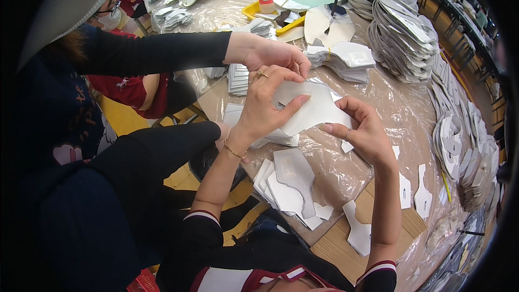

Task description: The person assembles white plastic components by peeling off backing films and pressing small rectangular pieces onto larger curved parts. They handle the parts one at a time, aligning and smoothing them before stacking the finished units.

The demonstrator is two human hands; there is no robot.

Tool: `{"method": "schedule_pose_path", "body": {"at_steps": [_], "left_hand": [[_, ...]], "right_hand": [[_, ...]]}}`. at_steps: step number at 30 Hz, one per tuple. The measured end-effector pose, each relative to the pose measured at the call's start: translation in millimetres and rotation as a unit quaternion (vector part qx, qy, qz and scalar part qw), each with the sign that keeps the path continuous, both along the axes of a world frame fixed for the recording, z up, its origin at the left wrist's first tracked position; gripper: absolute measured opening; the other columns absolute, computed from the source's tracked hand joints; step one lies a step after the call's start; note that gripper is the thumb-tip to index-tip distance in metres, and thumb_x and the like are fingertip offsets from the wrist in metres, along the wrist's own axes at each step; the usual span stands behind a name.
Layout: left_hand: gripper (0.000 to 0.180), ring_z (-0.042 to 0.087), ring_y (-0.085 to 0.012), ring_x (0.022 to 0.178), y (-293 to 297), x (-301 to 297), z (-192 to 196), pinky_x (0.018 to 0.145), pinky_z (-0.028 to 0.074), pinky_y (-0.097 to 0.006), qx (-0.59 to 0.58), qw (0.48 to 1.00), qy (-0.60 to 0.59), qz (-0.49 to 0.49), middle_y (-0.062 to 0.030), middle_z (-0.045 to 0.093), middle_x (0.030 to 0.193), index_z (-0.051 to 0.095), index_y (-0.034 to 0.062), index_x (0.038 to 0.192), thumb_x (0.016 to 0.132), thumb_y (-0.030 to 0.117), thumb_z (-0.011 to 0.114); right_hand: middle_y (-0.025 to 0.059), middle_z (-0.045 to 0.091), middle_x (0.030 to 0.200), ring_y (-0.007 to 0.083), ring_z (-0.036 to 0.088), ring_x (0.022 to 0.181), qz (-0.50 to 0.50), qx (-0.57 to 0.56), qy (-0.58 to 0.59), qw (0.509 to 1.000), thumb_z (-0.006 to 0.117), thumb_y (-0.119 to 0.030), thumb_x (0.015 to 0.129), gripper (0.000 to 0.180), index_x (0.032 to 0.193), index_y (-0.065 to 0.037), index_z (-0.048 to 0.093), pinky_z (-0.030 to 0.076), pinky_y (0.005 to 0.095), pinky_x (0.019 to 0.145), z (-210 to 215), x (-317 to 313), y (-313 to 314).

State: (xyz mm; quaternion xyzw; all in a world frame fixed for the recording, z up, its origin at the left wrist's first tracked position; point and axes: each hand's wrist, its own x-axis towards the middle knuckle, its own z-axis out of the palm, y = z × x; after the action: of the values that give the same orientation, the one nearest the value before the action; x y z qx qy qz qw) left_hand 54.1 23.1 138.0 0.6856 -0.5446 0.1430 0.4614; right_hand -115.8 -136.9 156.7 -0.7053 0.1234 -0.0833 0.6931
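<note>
White shaped piece [313,109] held up in both your hands, above the plastic-covered table [340,170]. Your left hand [270,100], ringed and wearing a bracelet at the wrist, grips the piece on its left side, the thumb lying flat across the upper face. Your right hand [361,128] pinches the right-hand edge between thumb and fingers. A co-worker's hand [278,57], in a black sleeve, reaches in from the left to the piece's upper edge; whether it touches, you cannot tell. Below, near the table edge, lies a loose pile of pale cut pieces [292,176]; to its right, a cardboard sheet [330,243]. Beyond the piece stands a layered stack [343,62].
</note>
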Motion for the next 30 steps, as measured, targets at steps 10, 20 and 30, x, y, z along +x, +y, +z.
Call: {"method": "schedule_pose_path", "body": {"at_steps": [10,20,30], "left_hand": [[0.027,0.061,-0.0216,0.092,2.5,1.2,-4.6,0.088,0.034,-0.036,0.020,0.999,-0.042,0.025,-0.0027,0.067,0.096,0.065,0.0113,0.098,0.078,0.024,0.079],[0.029,0.062,-0.0225,0.095,0.4,-2.1,-3.5,0.092,0.034,-0.035,0.031,0.999,-0.025,0.026,-0.0039,0.068,0.098,0.066,0.0109,0.098,0.075,0.019,0.081],[0.035,0.057,-0.0291,0.113,14.4,-37.5,35.0,0.095,0.046,-0.042,-0.025,0.997,-0.063,-0.037,-0.0172,0.059,0.123,0.064,0.0037,0.109,0.077,0.013,0.076]], "right_hand": [[0.0018,0.065,0.097,0.0055,0.060,0.084,-0.001,0.007,0.008,1.000,0.082,-0.006,0.079,0.036,0.106,0.000,0.059,0.049,0.0211,0.072,-0.9,0.5,1.9],[0.0013,0.064,0.097,0.0045,0.058,0.085,0.006,0.003,0.010,1.000,0.081,-0.004,0.080,0.036,0.107,0.000,0.058,0.048,0.0217,0.071,-3.4,-1.1,-1.7],[0.0021,0.067,0.100,0.0070,0.061,0.091,-0.066,-0.081,-0.067,0.992,0.079,-0.008,0.083,0.033,0.109,0.001,0.062,0.050,0.0227,0.081,-10.2,-11.4,-25.1]]}}
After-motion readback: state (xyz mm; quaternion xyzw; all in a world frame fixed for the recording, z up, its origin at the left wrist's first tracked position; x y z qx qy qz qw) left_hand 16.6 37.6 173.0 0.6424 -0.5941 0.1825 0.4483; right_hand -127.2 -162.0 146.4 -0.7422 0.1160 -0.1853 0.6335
